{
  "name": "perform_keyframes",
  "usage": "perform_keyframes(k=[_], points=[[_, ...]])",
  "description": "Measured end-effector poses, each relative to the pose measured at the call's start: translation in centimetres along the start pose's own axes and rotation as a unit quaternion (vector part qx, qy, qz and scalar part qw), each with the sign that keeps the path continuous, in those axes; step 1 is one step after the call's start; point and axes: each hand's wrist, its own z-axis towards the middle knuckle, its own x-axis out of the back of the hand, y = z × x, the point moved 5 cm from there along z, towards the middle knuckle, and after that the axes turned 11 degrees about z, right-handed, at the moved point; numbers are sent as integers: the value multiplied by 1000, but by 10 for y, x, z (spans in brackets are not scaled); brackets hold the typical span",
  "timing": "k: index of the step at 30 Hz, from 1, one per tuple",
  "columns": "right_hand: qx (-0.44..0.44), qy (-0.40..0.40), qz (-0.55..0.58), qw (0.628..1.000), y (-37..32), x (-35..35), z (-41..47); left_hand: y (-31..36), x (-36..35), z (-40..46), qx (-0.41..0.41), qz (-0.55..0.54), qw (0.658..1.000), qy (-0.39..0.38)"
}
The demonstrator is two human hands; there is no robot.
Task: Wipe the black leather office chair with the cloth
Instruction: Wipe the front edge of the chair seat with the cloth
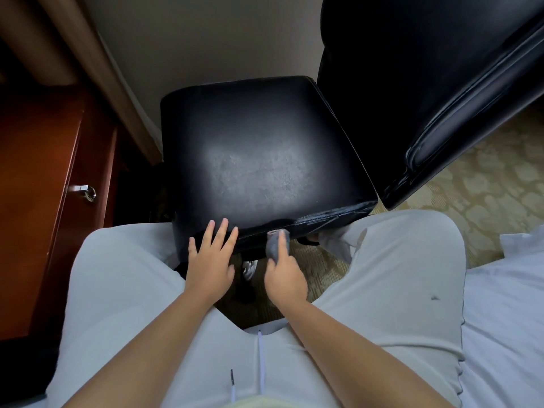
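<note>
The black leather office chair (259, 148) stands right in front of my knees, its seat facing up and its tall backrest (412, 83) at the upper right. A dull worn patch shows in the middle of the seat. My left hand (210, 260) lies flat with straight fingers on the seat's near edge. My right hand (284, 275) grips a small grey cloth (273, 244) and presses it against the seat's front edge, just right of the left hand. Most of the cloth is hidden inside the hand.
A reddish wooden cabinet (44, 178) with a metal drawer pull (86, 191) stands close on the left. Patterned beige carpet (485, 187) lies to the right. I sit on white bedding (506, 319) with my legs in light trousers either side of the chair's front.
</note>
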Motion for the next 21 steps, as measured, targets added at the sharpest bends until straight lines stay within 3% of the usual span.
perform_keyframes(k=[4, 8, 11, 14, 16, 19, 21], points=[[52, -58, -68, 995, -2, -2, -1, 0, 0, 0, 5, -9, 1000, 14], [28, -12, -56, 998, -3, 2, 1, -2, 0, 1, 14, -24, 999, 22], [90, -65, -84, 990, -9, -10, -2, -16, 1, 1, 95, -75, 993, 15], [75, -32, -47, 996, -10, -4, 3, -30, -7, -3, 196, -156, 968, -33], [79, -29, -48, 995, -12, -2, 4, -29, -11, -5, 204, -195, 958, -56], [157, -113, -108, 975, -22, -17, -1, -28, -10, -6, 191, -181, 963, -55], [183, -100, -114, 971, -31, -21, -4, -29, -9, -8, 184, -188, 963, -54]])
